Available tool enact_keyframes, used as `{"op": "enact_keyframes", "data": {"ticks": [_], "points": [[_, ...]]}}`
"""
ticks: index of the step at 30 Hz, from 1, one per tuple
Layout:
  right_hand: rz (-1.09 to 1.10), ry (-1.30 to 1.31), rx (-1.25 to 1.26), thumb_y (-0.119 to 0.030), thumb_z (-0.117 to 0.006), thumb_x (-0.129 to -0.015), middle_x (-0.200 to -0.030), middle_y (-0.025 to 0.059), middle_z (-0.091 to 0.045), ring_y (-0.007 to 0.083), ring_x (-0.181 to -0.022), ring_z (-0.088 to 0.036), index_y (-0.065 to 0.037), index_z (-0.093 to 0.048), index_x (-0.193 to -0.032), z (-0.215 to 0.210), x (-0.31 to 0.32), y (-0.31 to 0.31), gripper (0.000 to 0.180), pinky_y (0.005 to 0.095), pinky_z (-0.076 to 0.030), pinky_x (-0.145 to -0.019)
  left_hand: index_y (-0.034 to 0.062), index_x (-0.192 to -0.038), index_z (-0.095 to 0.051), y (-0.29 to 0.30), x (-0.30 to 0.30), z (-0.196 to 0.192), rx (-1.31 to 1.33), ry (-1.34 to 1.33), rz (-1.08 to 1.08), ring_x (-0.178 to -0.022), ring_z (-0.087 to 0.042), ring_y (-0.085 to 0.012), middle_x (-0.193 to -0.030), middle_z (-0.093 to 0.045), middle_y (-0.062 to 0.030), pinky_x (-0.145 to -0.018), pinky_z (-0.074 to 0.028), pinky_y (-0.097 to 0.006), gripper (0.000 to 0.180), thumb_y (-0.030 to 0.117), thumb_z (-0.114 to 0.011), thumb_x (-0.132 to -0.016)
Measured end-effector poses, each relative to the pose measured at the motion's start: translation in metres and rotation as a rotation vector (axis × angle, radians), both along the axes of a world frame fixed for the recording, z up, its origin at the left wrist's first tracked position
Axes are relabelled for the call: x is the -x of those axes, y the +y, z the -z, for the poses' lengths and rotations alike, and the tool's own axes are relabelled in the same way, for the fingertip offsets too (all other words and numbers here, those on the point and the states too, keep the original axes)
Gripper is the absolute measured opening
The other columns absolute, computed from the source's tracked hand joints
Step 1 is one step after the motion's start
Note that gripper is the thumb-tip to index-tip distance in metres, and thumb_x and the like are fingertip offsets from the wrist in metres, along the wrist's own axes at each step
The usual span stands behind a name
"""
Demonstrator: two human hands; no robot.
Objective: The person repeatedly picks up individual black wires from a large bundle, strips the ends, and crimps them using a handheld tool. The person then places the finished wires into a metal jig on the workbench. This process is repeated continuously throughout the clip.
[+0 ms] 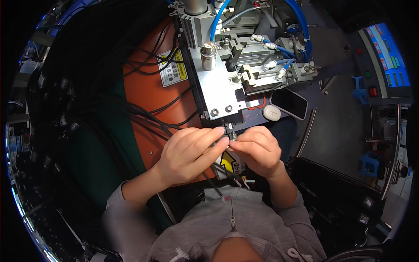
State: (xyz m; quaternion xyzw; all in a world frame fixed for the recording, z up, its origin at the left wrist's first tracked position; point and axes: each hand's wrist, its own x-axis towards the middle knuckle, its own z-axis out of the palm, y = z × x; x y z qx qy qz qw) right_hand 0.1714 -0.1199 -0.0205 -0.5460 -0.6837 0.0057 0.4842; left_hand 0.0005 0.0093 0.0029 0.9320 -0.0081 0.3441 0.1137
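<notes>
My left hand (188, 153) and my right hand (256, 149) meet just below the black front end of a metal machine fixture (222, 89). Both pinch a thin black cable (211, 180) whose small end sits at the fixture's slot (230, 130). The cable runs down from my fingers toward my grey zipped top. My fingertips touch each other and hide the cable's tip.
A large bundle of black cables (87, 91) lies on the left over an orange plate (150, 94) with a yellow warning label. Blue air hoses (218, 19) feed the machine. A dark phone (291, 102) and a white earbud case (271, 112) lie right of the fixture. A control panel (384, 61) stands at far right.
</notes>
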Motion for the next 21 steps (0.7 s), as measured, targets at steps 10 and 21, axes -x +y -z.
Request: {"op": "enact_keyframes", "data": {"ticks": [10,21], "points": [[0.073,0.452,-0.156,0.0,-0.082,-0.065,-0.082,0.0087,-0.066,0.0224,-0.074,-0.063,-0.001,-0.065,-0.089,-0.003,0.019,0.01,0.03,0.0305,-0.05,-0.066,-0.0007,-0.098,-0.068,0.0,-0.009,0.003,-0.013,0.014,-0.029,-0.058,-0.058,-0.0144,-0.078,-0.063,-0.0057,-0.046,-0.042,-0.025,0.024,0.014,-0.067,-0.079],[0.003,0.624,0.048,-0.001,-0.073,-0.074,-0.083,0.0095,-0.066,0.0202,-0.076,-0.062,-0.001,-0.07,-0.089,-0.001,0.014,0.011,0.015,0.0285,-0.048,-0.069,-0.0008,-0.091,-0.065,-0.013,-0.015,0.007,0.238,-0.048,-0.045,-0.055,-0.053,-0.0143,-0.068,-0.051,-0.0034,-0.042,-0.041,-0.027,0.021,0.007,-0.071,-0.072]]}}
